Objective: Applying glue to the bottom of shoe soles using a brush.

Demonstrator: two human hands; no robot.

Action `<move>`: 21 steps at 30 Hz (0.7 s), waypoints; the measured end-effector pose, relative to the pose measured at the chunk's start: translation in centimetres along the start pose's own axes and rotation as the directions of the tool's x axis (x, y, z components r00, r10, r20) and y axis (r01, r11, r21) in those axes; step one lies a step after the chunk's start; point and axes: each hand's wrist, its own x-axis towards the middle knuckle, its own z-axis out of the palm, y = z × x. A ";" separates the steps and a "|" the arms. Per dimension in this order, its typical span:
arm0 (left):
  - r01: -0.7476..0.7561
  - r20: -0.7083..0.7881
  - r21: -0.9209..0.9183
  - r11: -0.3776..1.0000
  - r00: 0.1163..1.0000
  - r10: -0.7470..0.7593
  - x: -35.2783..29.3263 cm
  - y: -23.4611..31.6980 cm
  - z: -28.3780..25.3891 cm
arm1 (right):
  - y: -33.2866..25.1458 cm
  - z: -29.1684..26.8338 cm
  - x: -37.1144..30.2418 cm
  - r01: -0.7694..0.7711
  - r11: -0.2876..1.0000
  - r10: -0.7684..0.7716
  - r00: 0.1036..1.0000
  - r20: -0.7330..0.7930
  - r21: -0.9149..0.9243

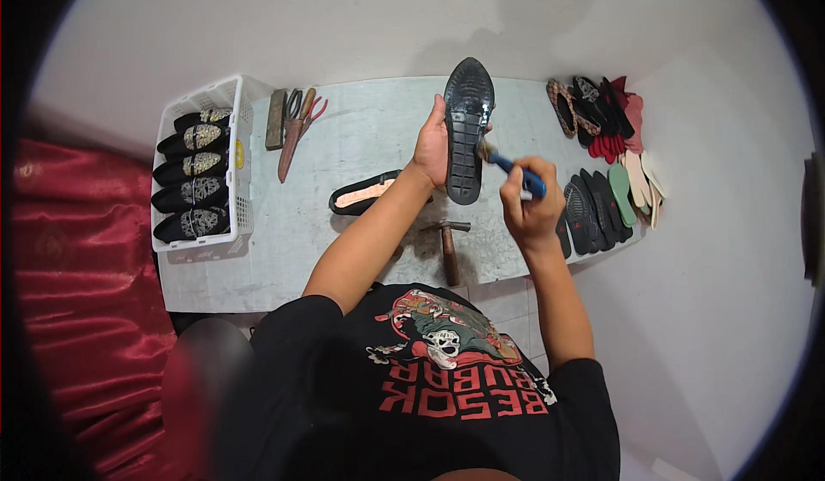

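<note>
Over the middle of the table, my left hand (432, 147) is closed around a black shoe sole (465, 133), held upright with its pointed toe away from me and its gridded face showing. Wet-looking shine marks the sole's middle. My right hand (528, 206) grips a blue-handled brush (526, 177), whose tip meets the sole's right edge. Partly behind my left forearm, a black shoe (365, 194) with a pale pinkish insole lies on the table. A hammer (449, 253) with a wooden handle rests nearer to me.
At left stands a white plastic basket (245, 150) of black embellished shoes. Beside it lie a sharpening-stone-like block (276, 120), a brown sheath (292, 147) and red-handled pliers (316, 110). Several black soles (586, 214), a green insole (620, 194) and shoe uppers (593, 107) line the right side.
</note>
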 end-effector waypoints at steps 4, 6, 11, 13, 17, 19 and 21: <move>-0.087 -0.115 -0.010 0.996 0.990 0.085 0.2 0.3 2.2 | -1.3 -1.0 -2.1 -0.004 0.999 0.002 0.997 0.073 0.033; -0.111 -0.204 -0.002 0.994 0.973 0.108 0.0 -0.1 3.6 | -0.7 -0.6 -0.8 0.006 1.000 -0.006 0.999 0.031 0.007; -0.081 0.220 -0.019 0.997 0.972 0.083 0.2 0.5 1.4 | -0.7 -0.5 1.4 0.017 1.000 -0.017 0.999 0.042 0.011; -0.167 -0.106 -0.038 0.985 0.981 0.163 1.1 0.0 3.4 | -0.9 -1.0 0.2 0.066 0.998 -0.066 0.994 0.090 0.002; -0.277 -0.285 -0.001 0.961 0.921 0.265 2.1 -0.2 3.3 | -1.8 -1.0 -1.7 0.068 0.996 -0.075 0.989 0.125 0.062; -0.263 -0.283 0.043 0.964 0.922 0.264 1.8 -0.2 2.0 | -2.1 -0.8 -1.1 0.031 0.995 -0.042 0.992 0.117 0.097; -0.192 -0.010 0.065 0.979 0.981 0.193 1.4 -0.1 1.4 | -2.0 -0.3 -0.3 -0.006 0.995 -0.001 0.998 0.067 0.104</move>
